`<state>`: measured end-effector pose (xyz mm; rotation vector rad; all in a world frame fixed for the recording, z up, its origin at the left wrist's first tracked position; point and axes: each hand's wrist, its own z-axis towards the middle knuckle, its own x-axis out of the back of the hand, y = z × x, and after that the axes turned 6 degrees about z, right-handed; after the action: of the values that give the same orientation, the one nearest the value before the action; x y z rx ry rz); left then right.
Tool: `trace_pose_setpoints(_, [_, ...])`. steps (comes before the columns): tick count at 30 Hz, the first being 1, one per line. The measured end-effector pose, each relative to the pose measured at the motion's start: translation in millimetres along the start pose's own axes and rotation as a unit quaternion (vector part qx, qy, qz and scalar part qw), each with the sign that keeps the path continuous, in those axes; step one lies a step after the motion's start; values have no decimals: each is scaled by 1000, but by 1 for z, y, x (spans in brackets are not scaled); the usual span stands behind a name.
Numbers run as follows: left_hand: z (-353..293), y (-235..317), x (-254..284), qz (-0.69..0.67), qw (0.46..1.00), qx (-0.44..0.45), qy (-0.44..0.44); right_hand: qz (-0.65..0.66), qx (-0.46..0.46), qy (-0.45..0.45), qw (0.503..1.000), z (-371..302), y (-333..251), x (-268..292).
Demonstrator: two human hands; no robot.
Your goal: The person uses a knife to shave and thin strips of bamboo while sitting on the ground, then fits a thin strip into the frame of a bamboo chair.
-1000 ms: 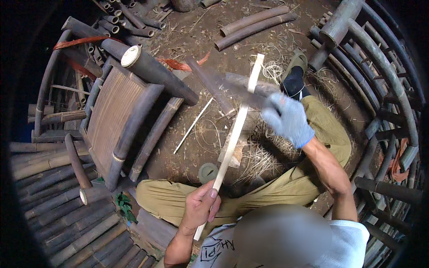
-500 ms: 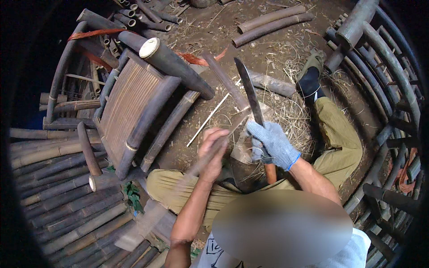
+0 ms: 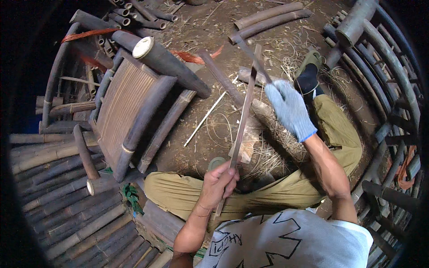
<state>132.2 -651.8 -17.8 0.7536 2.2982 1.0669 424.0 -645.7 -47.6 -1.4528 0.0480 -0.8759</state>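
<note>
My bare left hand (image 3: 219, 181) is closed round the lower part of a long, narrow bamboo strip (image 3: 245, 114), which slants up and away from me. My right hand (image 3: 289, 107), in a grey knitted glove with a blue cuff edge, grips a long knife whose blade (image 3: 265, 73) points to the far left. The knife's handle is hidden in the glove. Near its far end, the strip crosses the blade; whether they touch I cannot tell. Beneath the strip, a pale block of wood (image 3: 248, 145) rests on the ground among shavings.
At the left stands a bamboo chair (image 3: 129, 102) with a slatted surface, beside rows of bamboo poles (image 3: 71, 205). More bamboo framework (image 3: 384, 67) lines the right side. Two split bamboo lengths (image 3: 272, 22) lie at the far side. Thin shavings (image 3: 286, 147) litter the dirt floor.
The bamboo strip has swung from pointing toward my lower left to reaching away from me. My left hand has come lower; my right hand has moved up and right, tilting the knife leftward.
</note>
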Motion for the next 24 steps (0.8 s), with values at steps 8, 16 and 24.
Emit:
trace_pose_setpoints(8, [17,22,-2,144,977,-81,131,-113,128,-179,969,-64,-34,-11])
trace_pose_setpoints(16, [1,7,-3,194,970,-65,132,-161,72,-118,977,-52,-14,-13])
trace_pose_setpoints(24, [-40,-16,-1,198,972,-63,109,-215,39,-71,973,-28,4,21])
